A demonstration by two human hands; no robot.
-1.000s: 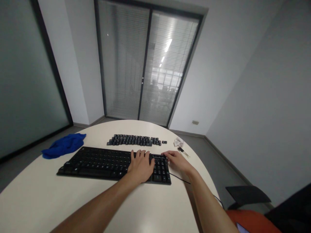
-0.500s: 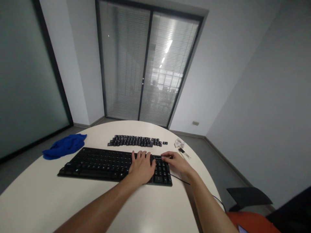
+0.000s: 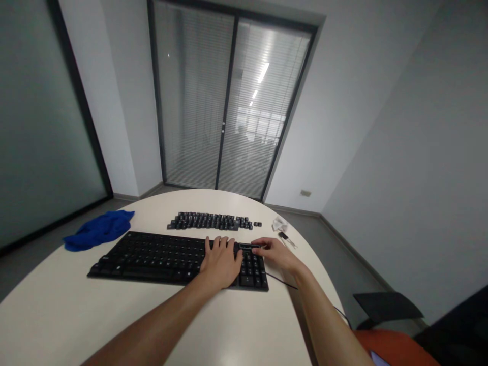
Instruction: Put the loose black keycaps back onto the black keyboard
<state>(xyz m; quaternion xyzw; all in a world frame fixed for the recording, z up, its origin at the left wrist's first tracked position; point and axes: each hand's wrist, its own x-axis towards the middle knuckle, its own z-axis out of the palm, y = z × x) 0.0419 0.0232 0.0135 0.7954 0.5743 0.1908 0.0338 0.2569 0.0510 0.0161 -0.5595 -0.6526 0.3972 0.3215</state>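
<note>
A black keyboard (image 3: 160,256) lies on the round pale table (image 3: 152,315). My left hand (image 3: 221,262) rests on it between the letter keys and the number pad, fingers spread and holding nothing. At the keyboard's top right corner is my right hand (image 3: 276,251), its thumb and fingertips close together over the edge; whether anything is between them is too small to tell. Beyond the keyboard, loose black keycaps (image 3: 204,220) stand in rows, with a few more to their right.
A blue cloth (image 3: 99,231) lies at the left. Near the right edge are a clear crumpled item (image 3: 280,224) and a small black-and-white tool (image 3: 287,239). A cable (image 3: 282,281) runs off right, towards a chair with a red seat (image 3: 396,348).
The whole view has shifted slightly. My right fingertips have moved a very little at the keyboard's corner; my left hand remains in place on the keys.
</note>
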